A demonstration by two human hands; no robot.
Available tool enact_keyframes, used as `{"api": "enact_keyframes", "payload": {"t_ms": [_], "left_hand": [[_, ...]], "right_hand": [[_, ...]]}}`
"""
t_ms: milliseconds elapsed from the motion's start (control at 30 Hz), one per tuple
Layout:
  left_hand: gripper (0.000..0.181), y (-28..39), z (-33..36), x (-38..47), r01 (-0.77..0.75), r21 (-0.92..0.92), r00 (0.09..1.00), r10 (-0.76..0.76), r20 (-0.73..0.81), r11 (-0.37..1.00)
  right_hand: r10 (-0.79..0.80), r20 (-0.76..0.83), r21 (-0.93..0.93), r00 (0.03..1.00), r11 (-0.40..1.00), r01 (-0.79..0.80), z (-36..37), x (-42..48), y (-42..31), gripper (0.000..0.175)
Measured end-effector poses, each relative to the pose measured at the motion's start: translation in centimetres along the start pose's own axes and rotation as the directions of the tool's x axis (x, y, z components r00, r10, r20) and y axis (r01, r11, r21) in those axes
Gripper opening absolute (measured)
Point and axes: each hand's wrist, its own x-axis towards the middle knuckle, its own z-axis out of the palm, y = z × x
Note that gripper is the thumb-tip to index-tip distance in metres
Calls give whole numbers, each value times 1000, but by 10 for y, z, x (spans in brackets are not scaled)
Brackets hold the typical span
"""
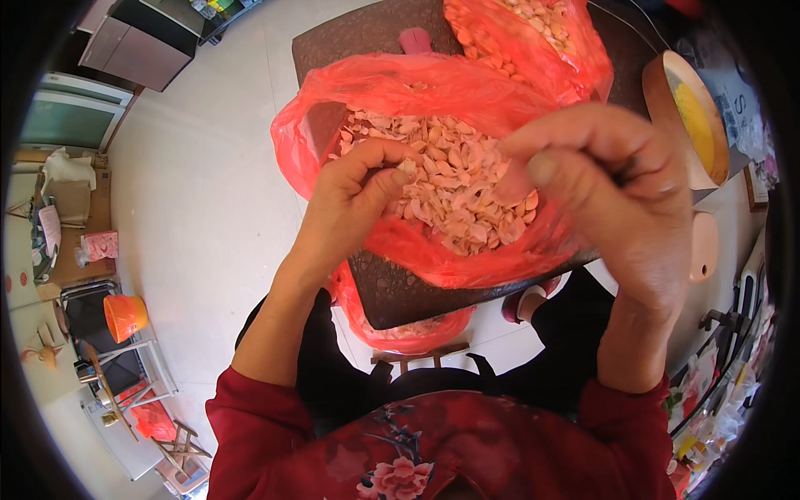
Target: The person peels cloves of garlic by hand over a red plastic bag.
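My left hand pinches a small pale piece, apparently a garlic clove, between thumb and index finger. It is over an open red plastic bag lying on a dark brown stone-patterned tabletop. Inside the bag is a heap of cloves and papery skins, tinted red by the plastic. Above the bag's right side, my right hand is raised, slightly blurred, with thumb and index fingertips close together. Whether anything is between them cannot be told.
A second red bag of pale cloves stands behind. A round wooden-rimmed sieve with yellow grains is at right, near a wooden board. Another red bag hangs below the table edge. An orange bin stands far left.
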Motion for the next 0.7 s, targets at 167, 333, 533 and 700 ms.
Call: {"api": "enact_keyframes", "payload": {"t_ms": [167, 333, 533, 700], "left_hand": [[12, 10, 3, -9, -120, -189, 991, 129, 37, 975], [13, 12, 8, -11, -197, -316, 978, 209, 6, 928], [13, 12, 9, -9, -303, -276, 949, 316, 3, 912], [14, 13, 8, -9, -323, -273, 943, 331, -14, 906]], "right_hand": [[166, 119, 18, 979, 985, -170, 16, 2, 10, 9], [129, 26, -1, 991, 992, -129, 30, -1, 23, 9], [120, 74, 99, 990, 987, -127, 36, 4, 37, 7], [78, 84, 73, 993, 994, -84, 35, 5, 42, 10]]}}
